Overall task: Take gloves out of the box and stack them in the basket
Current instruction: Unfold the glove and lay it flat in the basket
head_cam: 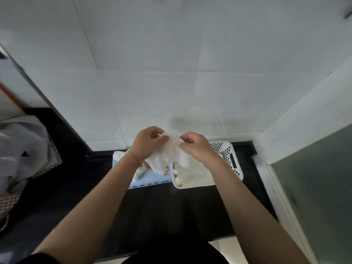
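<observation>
A thin translucent white glove [168, 154] hangs between both hands above the counter. My left hand [146, 142] pinches its upper left edge and my right hand [196, 147] pinches its upper right edge. Under the left hand lies the light blue glove box [150, 181], with more gloves bulging from its opening. To the right of the box stands the white perforated basket [231, 159], holding a pile of white gloves [192, 176]. The hanging glove covers part of the box and of the basket's left rim.
Box and basket sit at the back of a black counter [156, 210] against a white tiled wall [171, 82]. A grey cloth [21, 149] lies on a woven mat at the left. A frosted glass panel [316, 178] stands at the right.
</observation>
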A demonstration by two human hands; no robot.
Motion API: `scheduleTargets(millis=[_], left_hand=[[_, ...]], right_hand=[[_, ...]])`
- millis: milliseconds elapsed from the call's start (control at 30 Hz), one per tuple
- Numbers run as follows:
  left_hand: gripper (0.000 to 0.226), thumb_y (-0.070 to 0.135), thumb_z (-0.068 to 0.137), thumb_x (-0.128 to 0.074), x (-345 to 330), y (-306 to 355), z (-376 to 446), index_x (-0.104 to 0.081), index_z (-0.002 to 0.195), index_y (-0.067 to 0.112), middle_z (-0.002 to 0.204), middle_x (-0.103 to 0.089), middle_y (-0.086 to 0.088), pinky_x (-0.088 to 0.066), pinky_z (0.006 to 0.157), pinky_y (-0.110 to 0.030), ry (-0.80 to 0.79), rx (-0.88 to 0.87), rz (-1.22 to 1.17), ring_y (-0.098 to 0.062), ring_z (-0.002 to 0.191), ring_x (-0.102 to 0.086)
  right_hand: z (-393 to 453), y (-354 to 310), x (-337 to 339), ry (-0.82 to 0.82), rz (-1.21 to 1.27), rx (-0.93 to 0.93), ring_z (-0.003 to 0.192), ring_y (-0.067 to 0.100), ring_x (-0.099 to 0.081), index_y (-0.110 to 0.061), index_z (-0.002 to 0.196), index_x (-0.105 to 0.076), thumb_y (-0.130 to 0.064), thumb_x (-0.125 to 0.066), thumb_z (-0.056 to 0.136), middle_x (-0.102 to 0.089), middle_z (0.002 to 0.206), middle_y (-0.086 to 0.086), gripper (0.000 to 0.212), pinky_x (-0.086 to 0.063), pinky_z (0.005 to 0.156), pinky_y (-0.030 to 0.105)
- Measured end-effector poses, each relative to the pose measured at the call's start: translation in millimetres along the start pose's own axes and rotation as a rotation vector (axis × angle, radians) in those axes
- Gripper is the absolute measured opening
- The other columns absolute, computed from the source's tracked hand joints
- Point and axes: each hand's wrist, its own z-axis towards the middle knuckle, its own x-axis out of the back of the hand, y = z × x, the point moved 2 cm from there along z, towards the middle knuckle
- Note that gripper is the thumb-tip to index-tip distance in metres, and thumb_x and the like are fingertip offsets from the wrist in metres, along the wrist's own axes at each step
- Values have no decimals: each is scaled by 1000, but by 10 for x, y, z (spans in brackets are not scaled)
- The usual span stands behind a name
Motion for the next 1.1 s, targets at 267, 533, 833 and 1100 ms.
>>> scheduleTargets(millis=[267, 533, 833, 1100], left_hand=[[29, 31, 73, -75, -50, -35, -57, -67, 96, 16, 88, -71, -9, -52, 74, -45, -253, 271, -245, -28, 75, -65], [48, -5, 94, -50, -394, 88, 3, -45, 130, 26, 79, -55, -11, -48, 51, -27, -131, 342, -547, -18, 58, -52], [16, 1, 91, -42, -577, 369, -12, -55, 82, 0, 82, -56, -16, -53, 67, -29, -227, 489, -1033, -24, 67, -58], [32, 30, 91, -52, -507, 170, 43, -62, 105, 2, 97, -62, -12, -56, 70, -37, -191, 377, 70, -23, 72, -62]], right_hand=[[-62, 125, 346, 312, 64, -121, 82, 15, -60, -16, 114, -57, -13, -50, 90, -60, 102, 3, 25, -45, 72, 30], [-260, -46, 184, -12, -120, 174, 98, 12, -55, -22, 115, -50, -45, -85, 69, -54, 112, -2, 62, -49, 80, 27], [-235, 121, 96, 430, -780, 478, 105, 29, -54, -15, 123, -39, -19, -79, 71, -48, 125, 12, 66, -49, 82, 44], [-171, 90, 443, 423, -354, 302, 82, 21, -56, -5, 93, -59, 1, -48, 87, -60, 91, 2, 14, -43, 70, 33]])
